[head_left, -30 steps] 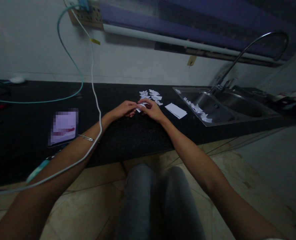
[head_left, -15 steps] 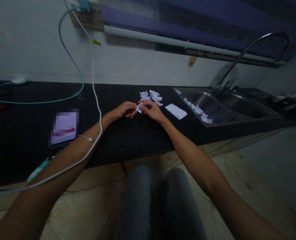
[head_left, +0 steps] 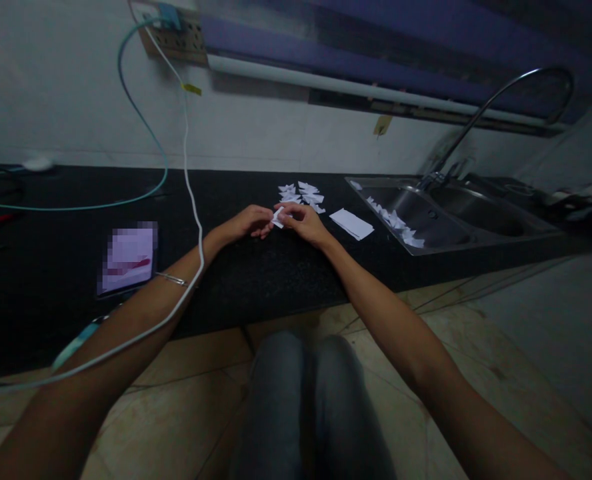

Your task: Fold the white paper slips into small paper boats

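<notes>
Between my two hands is a small folded piece of white paper (head_left: 277,217), held just above the black counter. The fingers of my left hand (head_left: 253,221) pinch its left side. My right hand (head_left: 302,221) grips it from the right, thumb in front, covering part of it. Just behind my hands lie several small folded paper pieces (head_left: 312,198) in a loose cluster. To the right of my right hand rests a stack of flat white paper slips (head_left: 352,224).
A steel sink (head_left: 446,223) with a curved faucet (head_left: 481,110) is at the right; several folded papers line its left edge. A tablet-like screen (head_left: 129,260) lies by my left forearm. A white cable (head_left: 192,193) hangs across that forearm. The black counter (head_left: 266,280) runs along the wall.
Both hands stay nearly in place around the folded paper, which shows a slightly different angle. My knees have moved a little closer together.
</notes>
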### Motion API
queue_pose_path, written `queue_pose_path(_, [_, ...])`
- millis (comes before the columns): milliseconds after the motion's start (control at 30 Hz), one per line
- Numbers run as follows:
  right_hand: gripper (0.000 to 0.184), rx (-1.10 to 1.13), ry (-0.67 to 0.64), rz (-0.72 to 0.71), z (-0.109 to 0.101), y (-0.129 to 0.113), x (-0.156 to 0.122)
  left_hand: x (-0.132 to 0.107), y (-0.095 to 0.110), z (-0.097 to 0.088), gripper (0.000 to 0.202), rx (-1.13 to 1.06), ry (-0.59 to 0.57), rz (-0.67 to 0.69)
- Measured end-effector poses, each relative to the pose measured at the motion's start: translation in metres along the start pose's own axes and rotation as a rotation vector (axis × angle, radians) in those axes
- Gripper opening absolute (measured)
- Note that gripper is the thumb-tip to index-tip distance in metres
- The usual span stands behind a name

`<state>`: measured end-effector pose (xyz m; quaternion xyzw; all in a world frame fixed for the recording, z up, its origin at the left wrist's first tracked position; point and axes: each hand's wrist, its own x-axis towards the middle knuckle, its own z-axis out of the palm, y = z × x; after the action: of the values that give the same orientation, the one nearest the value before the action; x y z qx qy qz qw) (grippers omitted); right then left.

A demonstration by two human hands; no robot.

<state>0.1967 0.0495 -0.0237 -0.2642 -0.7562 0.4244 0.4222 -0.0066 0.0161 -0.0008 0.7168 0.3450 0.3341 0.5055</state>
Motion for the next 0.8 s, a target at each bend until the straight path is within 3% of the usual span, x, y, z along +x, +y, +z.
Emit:
queue_pose_path(267, [0.040,-0.091,0.050,-0.115,-0.002,0.006,0.005,0.004,-0.007,-0.002,0.028,0.053,-0.052,0.009])
queue_pose_path(467, [0.043,-0.119,0.033,-0.060,0.001,0.004,0.003,0.003,-0.009,-0.001,0.034,0.161,-0.086,0.014])
queue_pose_path(800, [0.041,-0.112,0.078,-0.030,0.002,0.000,0.002,0.001,0.000,0.008,0.047,0.330,-0.039,0.029])
